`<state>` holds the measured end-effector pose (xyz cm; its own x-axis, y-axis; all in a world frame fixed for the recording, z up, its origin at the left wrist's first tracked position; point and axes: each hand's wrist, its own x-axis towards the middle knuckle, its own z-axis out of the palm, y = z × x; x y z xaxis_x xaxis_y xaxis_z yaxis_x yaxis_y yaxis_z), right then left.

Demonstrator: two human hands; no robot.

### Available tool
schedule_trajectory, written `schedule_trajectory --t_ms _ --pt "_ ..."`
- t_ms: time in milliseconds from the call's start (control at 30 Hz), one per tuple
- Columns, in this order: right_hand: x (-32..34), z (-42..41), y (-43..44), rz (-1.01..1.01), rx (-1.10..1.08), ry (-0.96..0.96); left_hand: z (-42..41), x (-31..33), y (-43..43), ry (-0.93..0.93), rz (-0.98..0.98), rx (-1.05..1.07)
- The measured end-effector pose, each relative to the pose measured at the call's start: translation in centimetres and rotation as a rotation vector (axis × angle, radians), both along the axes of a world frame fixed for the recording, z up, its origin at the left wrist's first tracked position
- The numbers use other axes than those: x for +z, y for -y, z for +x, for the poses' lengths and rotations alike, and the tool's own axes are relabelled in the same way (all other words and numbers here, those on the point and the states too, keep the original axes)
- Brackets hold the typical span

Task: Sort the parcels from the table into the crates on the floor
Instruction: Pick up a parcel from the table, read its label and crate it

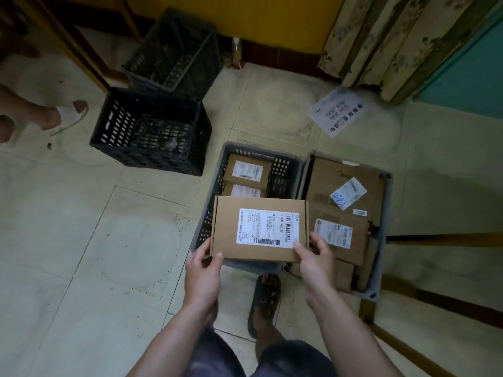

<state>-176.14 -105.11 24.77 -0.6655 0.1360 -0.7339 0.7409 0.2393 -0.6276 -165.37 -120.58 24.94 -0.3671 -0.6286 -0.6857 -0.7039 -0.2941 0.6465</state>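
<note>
I hold a flat brown cardboard parcel [226, 229] with a white barcode label over a grey crate [215, 191] on the floor. My left hand [202, 276] grips its near left corner and my right hand [315, 262] grips its near right corner, thumb on the label. Two smaller labelled parcels [249, 172] lie in that grey crate. Beside it on the right, a second grey crate [388, 213] holds several larger brown parcels [340, 183].
Two black crates, one nearer [152, 131] and one farther [177, 50], stand on the tiled floor at upper left. A printed sheet [337, 111] lies by a curtain [394, 42]. Another person's sandalled foot [65, 115] is at left. Wooden table legs [446, 239] run along the right.
</note>
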Motion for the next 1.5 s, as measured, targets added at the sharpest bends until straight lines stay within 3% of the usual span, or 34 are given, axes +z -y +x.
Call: schedule_trajectory --t_ms 133,367,533,700,1100,1333,1500 --pt "-5.4 -2.1 2.5 0.093 0.032 0.026 -2.5 -5.4 1.9 0.066 0.073 -0.065" --pt "-20.6 -4.9 7.6 0.179 -0.028 0.122 -6.2 -20.1 7.3 0.142 0.214 -0.108" --pt "-31.6 -6.2 11.1 0.218 -0.040 0.140 -9.0 -31.2 11.0 0.133 0.119 -0.172" --pt "-38.7 -7.7 12.6 0.207 -0.004 0.113 -11.0 -37.3 11.9 0.121 0.099 -0.213" --pt "-43.0 -8.8 13.0 0.144 0.139 0.145 -12.9 -41.8 11.7 0.128 0.323 -0.088" --pt "-40.7 -8.5 11.8 0.060 0.165 0.152 -13.6 -40.4 11.2 0.097 0.333 0.075" --pt "-36.8 -8.4 10.7 0.075 0.184 0.090 -12.6 -37.8 10.1 0.090 0.286 -0.036"
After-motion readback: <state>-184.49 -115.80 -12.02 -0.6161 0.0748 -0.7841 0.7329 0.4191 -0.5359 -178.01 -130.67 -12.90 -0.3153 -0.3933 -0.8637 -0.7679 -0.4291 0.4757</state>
